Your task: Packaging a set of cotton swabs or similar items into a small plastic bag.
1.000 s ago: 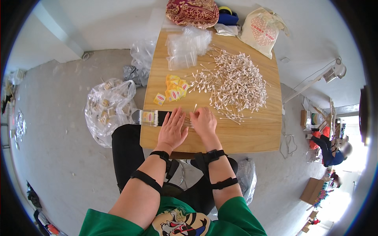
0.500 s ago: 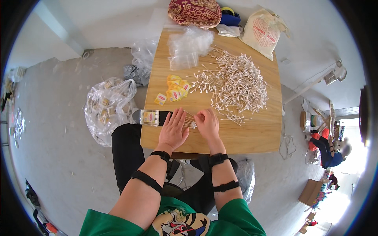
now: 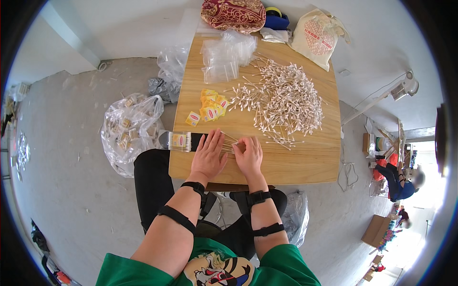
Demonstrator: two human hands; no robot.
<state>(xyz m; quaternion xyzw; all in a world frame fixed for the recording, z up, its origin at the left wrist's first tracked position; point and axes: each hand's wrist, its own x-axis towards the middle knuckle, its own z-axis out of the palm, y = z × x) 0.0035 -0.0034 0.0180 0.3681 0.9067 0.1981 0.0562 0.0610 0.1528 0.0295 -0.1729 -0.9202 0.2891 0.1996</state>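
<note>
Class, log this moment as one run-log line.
left hand: flat on swab row | right hand: fingers on swabs | swab pile: behind | table

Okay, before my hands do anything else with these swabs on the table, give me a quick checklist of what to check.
1. Left hand flat on the row of swabs: ok.
2. Right hand at the row's right end, fingers on the sticks: ok.
3. Row all straight and even: cannot tell, the hands hide most of it.
4. Loose swab pile within reach, on the table: ok.
5. Clear bags and yellow labels on the table: ok.
6. Filled pack fully on the table: not ok, it overhangs the left edge.
</note>
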